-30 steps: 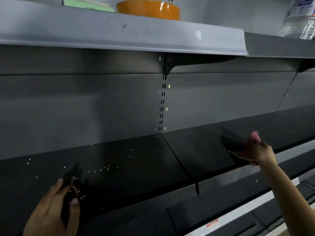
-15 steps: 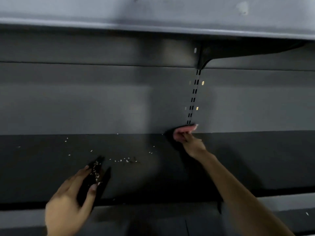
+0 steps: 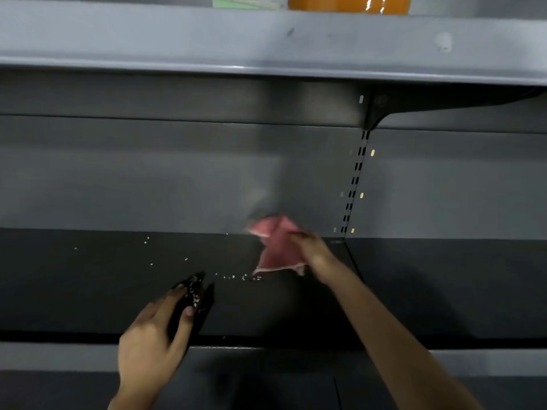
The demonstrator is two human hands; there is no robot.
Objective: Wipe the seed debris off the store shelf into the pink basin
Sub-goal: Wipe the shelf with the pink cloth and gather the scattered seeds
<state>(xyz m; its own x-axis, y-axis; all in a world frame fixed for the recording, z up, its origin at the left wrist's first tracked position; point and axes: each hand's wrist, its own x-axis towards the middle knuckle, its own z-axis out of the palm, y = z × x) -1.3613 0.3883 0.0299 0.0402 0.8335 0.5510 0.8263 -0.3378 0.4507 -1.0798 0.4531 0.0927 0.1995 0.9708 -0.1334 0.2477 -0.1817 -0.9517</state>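
Note:
My right hand [image 3: 312, 250] holds a pink cloth [image 3: 276, 247] spread on the dark store shelf [image 3: 88, 291], near the back wall. Pale seed debris [image 3: 236, 276] lies in a short line just left of the cloth's lower edge, with scattered bits further left [image 3: 146, 240]. My left hand [image 3: 157, 332] grips a dark flat scoop-like piece [image 3: 194, 294] with seeds on it, resting on the shelf in front of the line of seeds. No pink basin is in view.
An upper grey shelf [image 3: 266, 42] overhangs, carrying an orange bowl [image 3: 349, 2] and a green item [image 3: 236, 2]. A slotted upright [image 3: 353, 184] and bracket [image 3: 381, 113] stand at the right. The shelf's front lip [image 3: 59, 356] runs below my hands.
My right hand has swept the pink cloth leftward and forward from the upright, and the cloth has opened out flat. My left hand and the dark piece have stayed in place.

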